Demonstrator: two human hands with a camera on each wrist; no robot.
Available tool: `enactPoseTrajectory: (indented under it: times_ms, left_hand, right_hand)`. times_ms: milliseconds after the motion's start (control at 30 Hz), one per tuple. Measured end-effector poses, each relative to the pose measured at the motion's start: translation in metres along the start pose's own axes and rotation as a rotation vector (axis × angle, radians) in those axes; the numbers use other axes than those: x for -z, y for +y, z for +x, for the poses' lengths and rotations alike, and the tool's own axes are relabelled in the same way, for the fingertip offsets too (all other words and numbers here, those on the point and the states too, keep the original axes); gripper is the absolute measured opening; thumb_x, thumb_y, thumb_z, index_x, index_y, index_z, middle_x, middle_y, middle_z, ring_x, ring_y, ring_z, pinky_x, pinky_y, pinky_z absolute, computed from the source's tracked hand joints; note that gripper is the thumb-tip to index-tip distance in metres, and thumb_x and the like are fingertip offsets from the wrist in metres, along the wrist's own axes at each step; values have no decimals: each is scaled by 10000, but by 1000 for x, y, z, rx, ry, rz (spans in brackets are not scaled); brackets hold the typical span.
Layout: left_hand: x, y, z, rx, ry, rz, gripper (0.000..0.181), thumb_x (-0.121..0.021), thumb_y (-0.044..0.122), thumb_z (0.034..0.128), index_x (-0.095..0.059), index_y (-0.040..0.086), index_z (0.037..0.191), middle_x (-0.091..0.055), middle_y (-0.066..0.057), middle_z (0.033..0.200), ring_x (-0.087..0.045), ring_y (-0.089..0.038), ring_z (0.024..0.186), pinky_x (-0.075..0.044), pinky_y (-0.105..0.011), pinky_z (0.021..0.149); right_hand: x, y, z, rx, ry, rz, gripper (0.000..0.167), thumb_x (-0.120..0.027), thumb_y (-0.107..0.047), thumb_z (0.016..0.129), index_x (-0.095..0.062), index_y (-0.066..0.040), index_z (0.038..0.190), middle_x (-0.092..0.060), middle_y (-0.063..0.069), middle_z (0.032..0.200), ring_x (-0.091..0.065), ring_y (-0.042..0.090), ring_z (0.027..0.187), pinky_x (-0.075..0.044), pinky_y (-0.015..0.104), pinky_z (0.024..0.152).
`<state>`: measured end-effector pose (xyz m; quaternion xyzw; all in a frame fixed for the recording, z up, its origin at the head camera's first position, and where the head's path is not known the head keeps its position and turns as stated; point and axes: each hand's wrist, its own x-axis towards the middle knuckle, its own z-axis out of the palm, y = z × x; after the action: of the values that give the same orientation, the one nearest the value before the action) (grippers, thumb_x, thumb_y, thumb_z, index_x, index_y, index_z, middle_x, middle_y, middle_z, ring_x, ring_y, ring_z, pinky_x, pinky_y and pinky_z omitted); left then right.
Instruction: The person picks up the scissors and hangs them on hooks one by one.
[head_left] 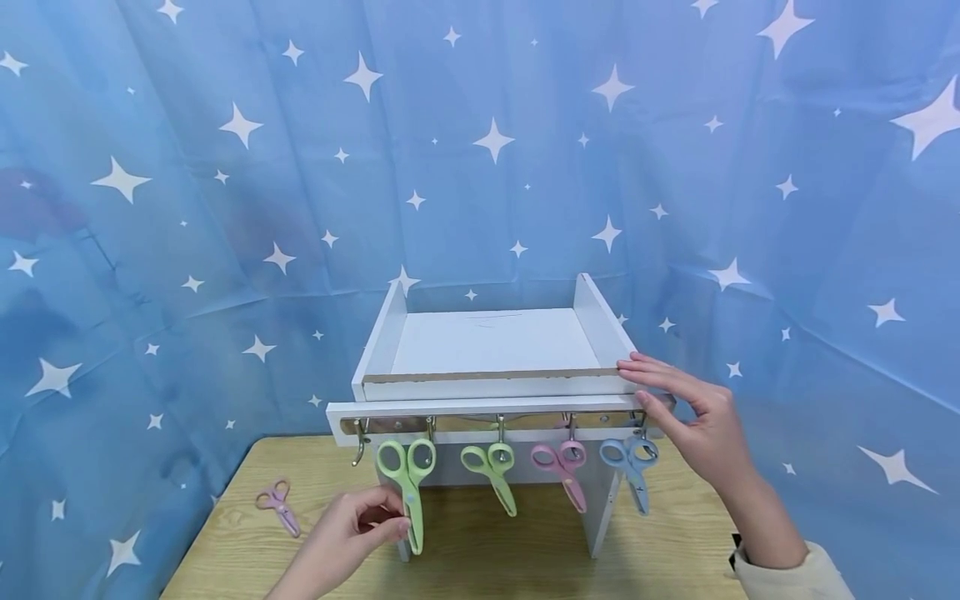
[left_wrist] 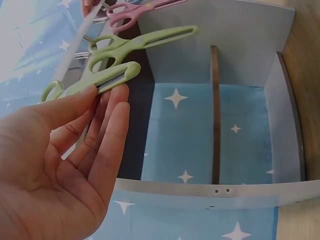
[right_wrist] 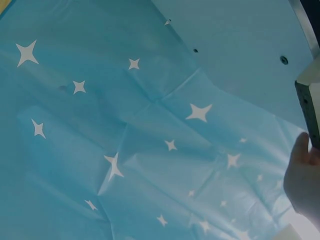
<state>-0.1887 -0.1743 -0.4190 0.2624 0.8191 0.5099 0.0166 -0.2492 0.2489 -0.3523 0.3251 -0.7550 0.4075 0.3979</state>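
My left hand point(head_left: 352, 529) pinches light green scissors point(head_left: 411, 492) low on the blades, between thumb and fingers. Their right finger loop is at a hook of the metal hook rail point(head_left: 465, 423); whether it hangs there, I cannot tell. Farther right along the rail hang other green scissors point(head_left: 495, 473), pink scissors point(head_left: 564, 473) and blue scissors point(head_left: 633, 471). The leftmost hook point(head_left: 360, 442) bears nothing. My right hand point(head_left: 701, 425) rests with its fingers on the right end of the white shelf point(head_left: 480, 389), thumb near the rail; the right wrist view shows little of it.
Purple scissors point(head_left: 279, 506) lie on the wooden table point(head_left: 247, 550), left of the shelf. A starry blue curtain point(head_left: 480, 200) surrounds the table. Beneath the shelf top, the left wrist view shows a brown-edged divider point(left_wrist: 215, 115) and white side panels.
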Motion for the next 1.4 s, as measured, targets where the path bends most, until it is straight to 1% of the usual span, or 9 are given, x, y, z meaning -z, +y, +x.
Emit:
enactPoseTrajectory:
  times_ms: [133, 300, 467, 733, 867, 1000, 1100, 1267, 1400]
  left_hand:
    - [0, -5, 1, 62, -14, -22, 153, -660, 202, 962, -686, 63, 904, -696, -70, 828, -640, 43, 724, -557, -197, 634]
    - [-2, -12, 2, 99, -19, -37, 172, -667, 219, 958, -691, 54, 915, -714, -64, 847, -661, 35, 746, -574, -197, 664]
    - [-4, -17, 3, 113, -15, -39, 181, -674, 228, 953, -687, 52, 917, -722, -68, 854, -675, 29, 759, -585, -191, 682]
    - [-7, -22, 5, 132, -16, -17, 193, -672, 265, 953, -697, 76, 925, -727, -62, 860, -665, 25, 750, -562, -185, 658]
    - [-9, -25, 7, 144, -8, -12, 197, -675, 267, 951, -697, 72, 931, -728, -62, 873, -662, 30, 757, -565, -181, 667]
    - [-9, -26, 8, 138, 4, -11, 195, -676, 258, 952, -688, 64, 934, -732, -73, 876, -663, 37, 764, -572, -179, 677]
    - [-9, -26, 8, 129, 6, -28, 186, -670, 242, 955, -687, 57, 950, -737, -91, 891, -681, 24, 783, -580, -180, 696]
    - [-9, -28, 8, 114, -10, -80, 180, -655, 219, 965, -693, 47, 1002, -738, -145, 934, -720, -22, 832, -609, -206, 742]
    - [-6, -32, 7, 134, -14, -100, 195, -648, 219, 971, -694, 38, 1026, -731, -138, 945, -725, -36, 838, -619, -232, 749]
  right_hand:
    - [0, 0, 0, 1, -2, 1, 435, -697, 242, 711, -754, 14, 1077, -740, -27, 1192, -604, 38, 1262, -450, 100, 1052]
    - [0, 0, 0, 4, -6, 5, 443, -695, 245, 710, -754, 11, 1081, -741, -23, 1190, -607, 51, 1263, -454, 110, 1055]
    - [0, 1, 0, 8, -6, 10, 445, -694, 249, 705, -754, 16, 1079, -740, -24, 1192, -608, 54, 1263, -456, 113, 1055]
    - [-1, 0, 0, 10, -4, 6, 443, -697, 245, 705, -755, 14, 1078, -738, -28, 1195, -610, 51, 1259, -453, 117, 1061]
    - [-1, 0, 0, 4, -4, 2, 443, -698, 244, 707, -755, 12, 1080, -737, -30, 1198, -607, 44, 1259, -450, 112, 1061]
    - [-1, 1, 0, 2, -1, 2, 445, -698, 247, 704, -756, 14, 1078, -738, -32, 1196, -609, 42, 1257, -451, 111, 1059]
    - [-2, 1, 0, 4, 2, 2, 447, -697, 250, 700, -755, 18, 1076, -739, -37, 1193, -611, 43, 1255, -453, 112, 1057]
    - [-1, 1, 0, 4, 6, 1, 442, -693, 249, 702, -755, 21, 1075, -740, -37, 1192, -613, 46, 1253, -452, 116, 1062]
    - [-2, 0, 0, 0, 7, -1, 443, -694, 249, 701, -755, 21, 1075, -740, -36, 1190, -613, 46, 1252, -451, 114, 1061]
